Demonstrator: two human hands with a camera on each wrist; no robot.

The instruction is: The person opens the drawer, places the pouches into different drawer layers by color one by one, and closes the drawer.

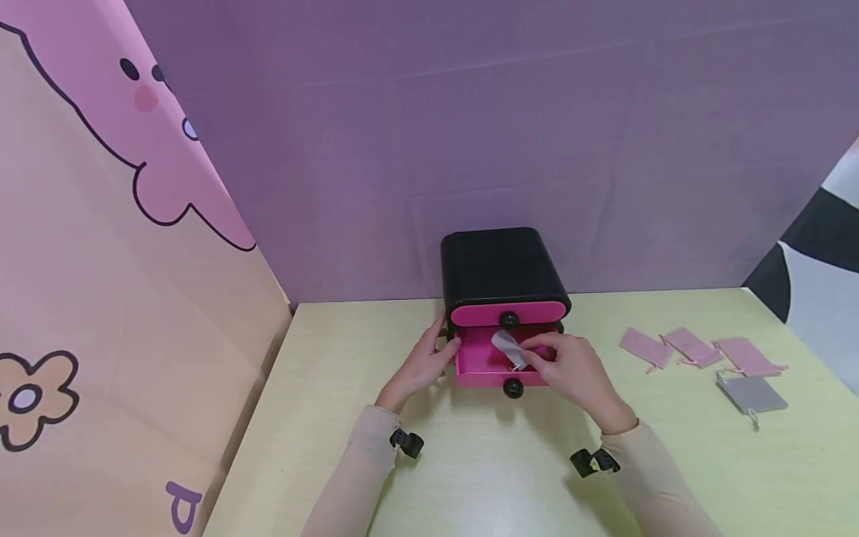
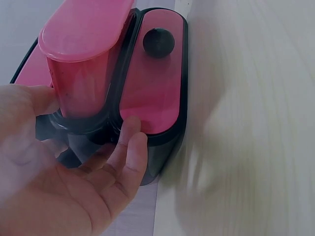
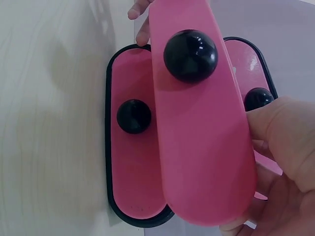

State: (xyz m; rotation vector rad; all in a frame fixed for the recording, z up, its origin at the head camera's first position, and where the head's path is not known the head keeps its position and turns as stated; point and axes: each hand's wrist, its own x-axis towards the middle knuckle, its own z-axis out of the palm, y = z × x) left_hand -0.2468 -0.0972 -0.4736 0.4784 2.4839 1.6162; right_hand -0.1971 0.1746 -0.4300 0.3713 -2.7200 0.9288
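Basically, small pale pouch (image 1: 508, 348) is pinched in the right hand (image 1: 573, 369), over the pulled-out middle drawer (image 1: 479, 380). Left hand (image 1: 419, 365), fingers loosely extended, touches drawer and cabinet (image 1: 499, 261), likely bracing. Pink pouches (image 1: 693, 347) lie apart, right.

Screened-off tabletop set, room type unclear: purple cloth backdrop (image 1: 503, 134), cartoon-printed side sheet (image 1: 134, 283), pale wood-grain table (image 1: 322, 373).

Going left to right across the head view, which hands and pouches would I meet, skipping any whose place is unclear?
Left hand, held grey pouch, right hand, leftmost pink pouch, middle pink pouch, rightmost pink pouch.
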